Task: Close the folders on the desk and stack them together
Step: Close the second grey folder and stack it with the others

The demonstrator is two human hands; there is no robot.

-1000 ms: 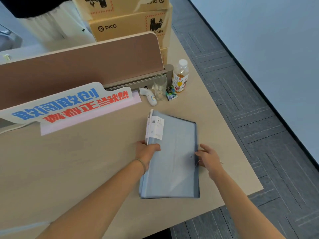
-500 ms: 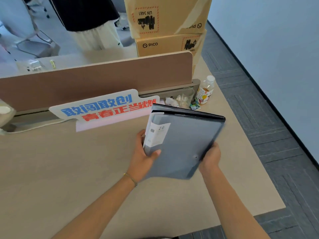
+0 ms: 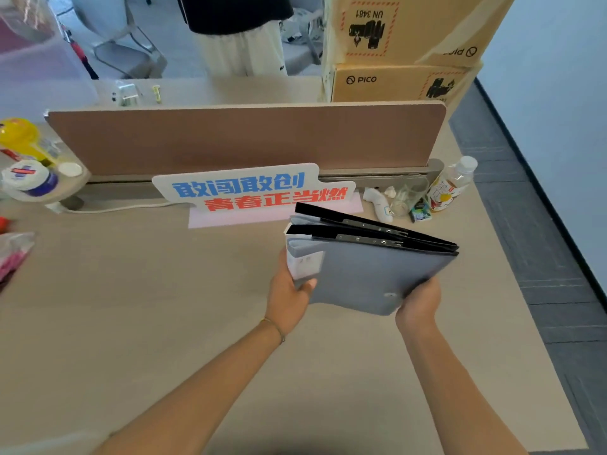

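You have both folders (image 3: 371,274) closed and stacked, one on the other, and you hold the pair up off the worktop (image 3: 131,307), tilted with the far edge raised. Your left hand (image 3: 289,290) grips the spine side by the white label, thumb on the top cover; your right hand (image 3: 417,300) clasps the near right corner from below, beside the snap. So both grips are clenched on the stack. Along the raised edge the two black spines with their metal strips sit a little apart, so the folders look roughly, not exactly, aligned. No other open folder shows on the worktop, so the closing seems done. What is left, I judge, is to square the edges and lay the stack down flat, clear of the sign (image 3: 253,192), the glass (image 3: 409,198) and the bottle (image 3: 451,185).
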